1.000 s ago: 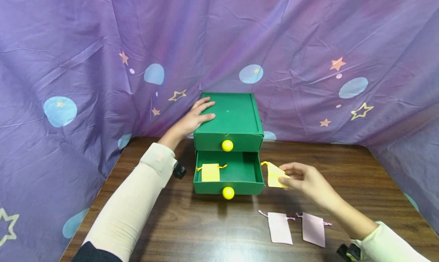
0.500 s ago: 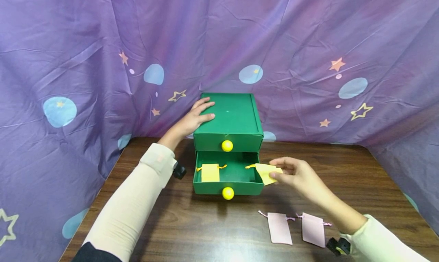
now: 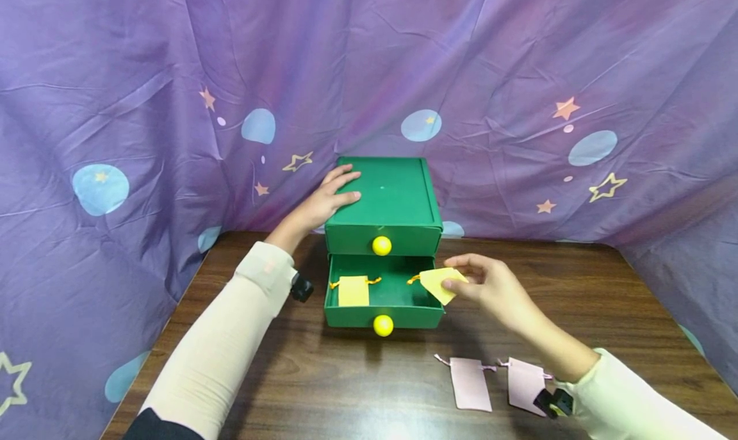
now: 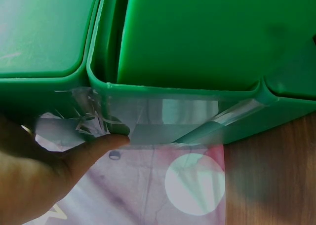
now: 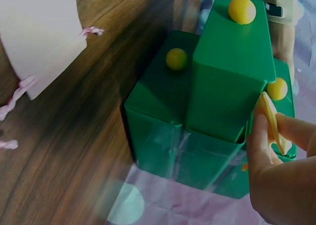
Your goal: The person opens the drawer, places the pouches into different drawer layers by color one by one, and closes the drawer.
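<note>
A green drawer cabinet (image 3: 383, 193) with yellow ball knobs stands at the middle of the table in the head view. Its pulled-out drawer (image 3: 346, 316) holds a yellow drawstring pouch (image 3: 353, 291) on the left side. My left hand (image 3: 323, 204) rests on the cabinet's top left edge, fingers spread; its thumb (image 4: 98, 148) shows in the left wrist view. Between thumb and fingers, my right hand (image 3: 490, 289) pinches a second yellow drawstring pouch (image 3: 438, 282). That pouch hangs over the drawer's right wall, its cord end inside the drawer's outline.
Two pink drawstring pouches, the left pouch (image 3: 470, 383) and the right pouch (image 3: 524, 383), lie flat on the brown wooden table (image 3: 323, 389) at front right. Behind the cabinet hangs a purple patterned cloth (image 3: 369, 75). The right wrist view shows another drawer's knob (image 5: 177, 59) below the pulled-out one.
My right hand has carried the pinched yellow pouch leftward and slightly up, from beside the drawer to over its right wall. The left hand has stayed on the cabinet.
</note>
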